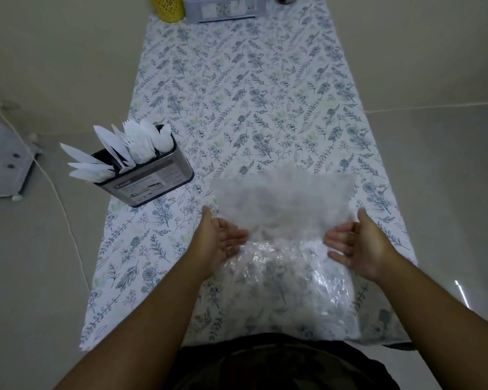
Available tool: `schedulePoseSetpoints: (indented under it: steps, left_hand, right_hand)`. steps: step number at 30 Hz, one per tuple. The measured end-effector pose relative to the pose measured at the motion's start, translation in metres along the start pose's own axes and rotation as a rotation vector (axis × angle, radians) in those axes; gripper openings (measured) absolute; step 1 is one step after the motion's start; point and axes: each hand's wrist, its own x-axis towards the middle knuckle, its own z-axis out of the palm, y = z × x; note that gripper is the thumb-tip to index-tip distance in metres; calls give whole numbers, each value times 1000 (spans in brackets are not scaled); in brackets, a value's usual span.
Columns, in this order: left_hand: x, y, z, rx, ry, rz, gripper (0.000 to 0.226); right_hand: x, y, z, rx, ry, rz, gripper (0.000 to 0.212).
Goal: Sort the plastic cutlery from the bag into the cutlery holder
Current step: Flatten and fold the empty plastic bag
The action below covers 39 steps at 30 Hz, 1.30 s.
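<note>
Lying between both palms, the clear plastic bag (282, 249) rests on the floral cloth (237, 80), its far half blurred. The left hand (220, 243) and right hand (355, 246) flank it with straight, relaxed fingers touching its sides, grasping nothing. The cutlery holder (150, 175), full of white cutlery (124, 147), stands well left.

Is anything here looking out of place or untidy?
Yes. In the cutlery holder, several white knives lean far out over the left rim, almost flat, while the forks stand upright. Nothing looks spilled or broken.
</note>
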Motion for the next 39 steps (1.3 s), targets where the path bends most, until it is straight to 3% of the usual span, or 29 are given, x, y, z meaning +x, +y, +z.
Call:
schedulePoseSetpoints:
  steps: [2,5,7,9,11,14,17,19,21,25,31,33,36,39]
  left_hand:
    - [-6,0,-10,100,-57,9,68]
    - [-10,-5,-25,442,-96,115,29]
    - [-12,-12,-34,544,-196,176,53]
    - [-14,-18,-33,660,-180,220,81]
    - [-15,-21,-23,835,-42,314,65]
    - [-16,-20,-6,1135,270,530,39]
    - [-19,-18,10,1273,466,595,49]
    - [-29,-19,26,1241,511,677,64]
    - [-37,-29,42,1209,396,846,64]
    - [-58,-60,82,1288,-106,957,54]
    - [-60,-80,142,1437,-384,992,66]
    - [-57,-88,171,1465,-451,1042,68]
    - [-57,-107,236,1569,-569,1108,72]
    - [-54,-138,312,1587,-807,1066,76]
  right_hand:
    - [4,5,-13,11,-44,-18,56]
    - [-3,14,-29,-149,-193,-34,34]
    - [-8,21,-31,-275,-239,-100,43]
    - [-12,26,-29,-426,-168,-178,63]
    - [-16,31,-22,-575,-65,-235,63]
    - [-28,33,-9,-637,78,-339,24]
    - [-40,35,-5,-448,47,-474,18]
    - [-47,37,-4,-333,22,-455,15]
    - [-51,41,-5,-252,37,-393,25]
    - [-67,48,-6,77,-8,-298,26]
    - [-82,76,-52,296,-32,-356,61]
    - [-88,84,-77,305,88,-426,61]
    - [-95,91,-119,355,304,-529,45]
    - [-96,97,-166,256,443,-623,46]
